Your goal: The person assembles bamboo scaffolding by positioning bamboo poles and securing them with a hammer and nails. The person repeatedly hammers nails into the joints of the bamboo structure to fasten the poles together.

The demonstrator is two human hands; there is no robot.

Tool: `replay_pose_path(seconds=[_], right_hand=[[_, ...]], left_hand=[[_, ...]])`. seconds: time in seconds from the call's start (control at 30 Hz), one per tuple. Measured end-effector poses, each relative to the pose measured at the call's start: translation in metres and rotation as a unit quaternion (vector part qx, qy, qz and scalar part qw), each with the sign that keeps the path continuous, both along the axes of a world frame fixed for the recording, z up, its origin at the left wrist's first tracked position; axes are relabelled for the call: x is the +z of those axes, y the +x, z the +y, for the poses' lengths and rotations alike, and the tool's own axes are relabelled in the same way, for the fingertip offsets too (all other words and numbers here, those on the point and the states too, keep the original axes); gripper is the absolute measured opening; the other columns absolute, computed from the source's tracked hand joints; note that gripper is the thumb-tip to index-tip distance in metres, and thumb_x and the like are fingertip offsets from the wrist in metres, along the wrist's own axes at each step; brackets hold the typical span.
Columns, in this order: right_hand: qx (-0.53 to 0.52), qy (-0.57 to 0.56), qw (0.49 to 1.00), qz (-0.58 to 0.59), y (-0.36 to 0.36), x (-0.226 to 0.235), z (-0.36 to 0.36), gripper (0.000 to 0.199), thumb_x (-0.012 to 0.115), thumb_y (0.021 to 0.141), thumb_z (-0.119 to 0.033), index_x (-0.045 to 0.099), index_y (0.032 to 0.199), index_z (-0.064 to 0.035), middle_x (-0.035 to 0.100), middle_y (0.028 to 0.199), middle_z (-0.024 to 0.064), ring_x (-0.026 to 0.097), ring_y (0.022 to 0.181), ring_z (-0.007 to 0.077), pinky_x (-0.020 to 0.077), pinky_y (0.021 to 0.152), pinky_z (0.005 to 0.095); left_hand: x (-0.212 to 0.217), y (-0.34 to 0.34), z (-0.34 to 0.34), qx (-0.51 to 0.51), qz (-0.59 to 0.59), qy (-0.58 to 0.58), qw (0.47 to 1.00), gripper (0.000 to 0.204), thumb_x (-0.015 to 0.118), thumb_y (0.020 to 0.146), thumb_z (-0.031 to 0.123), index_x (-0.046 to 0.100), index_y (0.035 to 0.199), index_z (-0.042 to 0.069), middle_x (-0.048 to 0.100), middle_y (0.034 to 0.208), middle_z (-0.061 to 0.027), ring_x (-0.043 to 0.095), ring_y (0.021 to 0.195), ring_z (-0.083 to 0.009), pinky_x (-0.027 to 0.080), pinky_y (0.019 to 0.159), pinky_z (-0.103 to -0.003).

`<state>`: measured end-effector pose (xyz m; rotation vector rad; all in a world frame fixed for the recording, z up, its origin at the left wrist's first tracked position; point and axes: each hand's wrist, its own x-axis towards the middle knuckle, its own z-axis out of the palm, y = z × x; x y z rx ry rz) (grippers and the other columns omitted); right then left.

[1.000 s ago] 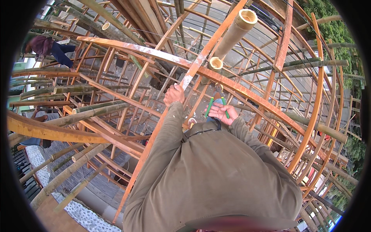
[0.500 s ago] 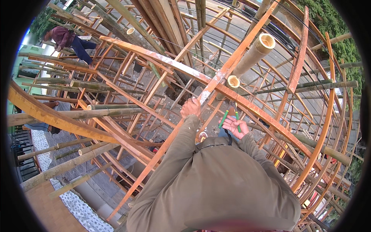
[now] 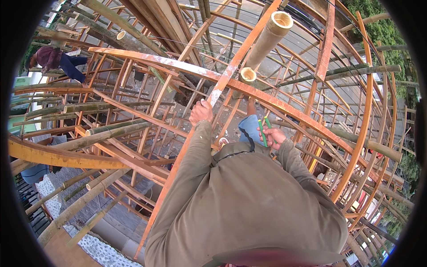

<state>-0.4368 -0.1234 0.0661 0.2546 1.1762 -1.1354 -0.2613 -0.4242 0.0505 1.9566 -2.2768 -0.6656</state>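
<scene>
My left hand (image 3: 201, 112) is closed around a long orange-brown wooden beam (image 3: 180, 171) that slants up past me to the far right. White smears mark the beam where it crosses a curved wooden rail (image 3: 275, 101). On the right, beside my raised knee in blue trousers (image 3: 250, 127), my right hand (image 3: 274, 137) has its fingers closed on green-handled pliers (image 3: 261, 136). The pliers' two handles lie close together; their jaws are hard to make out. Beyond the hands, a thick bamboo pole (image 3: 265, 42) stands with its cut end up, next to a shorter bamboo end (image 3: 247, 75).
Wooden struts and bamboo poles form a lattice all round, with ground visible far below through the gaps. Several bamboo poles (image 3: 118, 130) jut out at the left, under a broad curved plank (image 3: 62, 153). At far left a person (image 3: 58, 60) bends over the framework. Dark cables run at the upper right.
The right hand has turned and its fingers have closed more round the pliers, whose handles have come together. My view has shifted right; the left hand stays on the beam.
</scene>
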Motion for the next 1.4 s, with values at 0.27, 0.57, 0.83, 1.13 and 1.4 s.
replay_pose_path(seconds=[0.27,0.57,0.83,1.13,1.4], right_hand=[[0.264,0.097,0.895,0.346,-0.014,-0.071,0.035,0.027,0.058,0.09,-0.014,0.065,0.11,0.0028,0.067,0.088,0.0102,0.064,0.072,0.0183,0.0481,0.056,0.0334],[0.127,0.043,0.975,0.175,0.006,-0.024,-0.014,0.024,0.062,0.091,-0.018,0.067,0.104,0.0011,0.068,0.089,0.0082,0.066,0.074,0.0181,0.0485,0.061,0.0327],[0.408,0.147,0.821,0.371,-0.032,-0.07,0.07,0.032,0.06,0.092,-0.021,0.064,0.11,0.0055,0.069,0.101,0.0252,0.069,0.089,0.0384,0.0539,0.08,0.0458],[0.335,0.284,0.771,0.461,0.0,-0.119,0.064,0.039,0.059,0.09,-0.026,0.066,0.112,0.0053,0.066,0.116,0.0316,0.063,0.113,0.0452,0.0495,0.098,0.0504],[0.305,0.343,0.787,0.412,-0.041,-0.146,-0.004,0.04,0.059,0.089,-0.024,0.067,0.121,-0.0013,0.065,0.119,0.0324,0.064,0.114,0.0421,0.0511,0.101,0.0444]], left_hand=[[0.004,-0.003,-0.001,0.013,0.002,0.023,1.0,0.054,0.037,0.098,0.046,0.074,0.109,0.007,0.072,0.105,-0.0247,0.067,0.101,-0.0476,0.049,0.09,-0.059],[0.007,-0.006,-0.001,-0.001,-0.013,0.011,1.0,0.052,0.039,0.098,0.045,0.073,0.105,0.006,0.072,0.1,-0.0243,0.067,0.095,-0.0484,0.05,0.084,-0.061],[0.009,-0.008,-0.003,0.008,-0.03,0.02,0.999,0.051,0.039,0.098,0.044,0.073,0.108,0.007,0.071,0.108,-0.0229,0.066,0.098,-0.0474,0.05,0.086,-0.058],[-0.005,-0.008,0.003,0.018,-0.05,-0.016,0.998,0.05,0.04,0.098,0.045,0.075,0.102,0.009,0.072,0.1,-0.0218,0.067,0.093,-0.0471,0.051,0.082,-0.059],[0.0,-0.009,0.002,0.022,-0.045,-0.014,0.999,0.052,0.039,0.097,0.047,0.074,0.106,0.01,0.072,0.101,-0.0227,0.068,0.096,-0.0474,0.051,0.085,-0.059]])
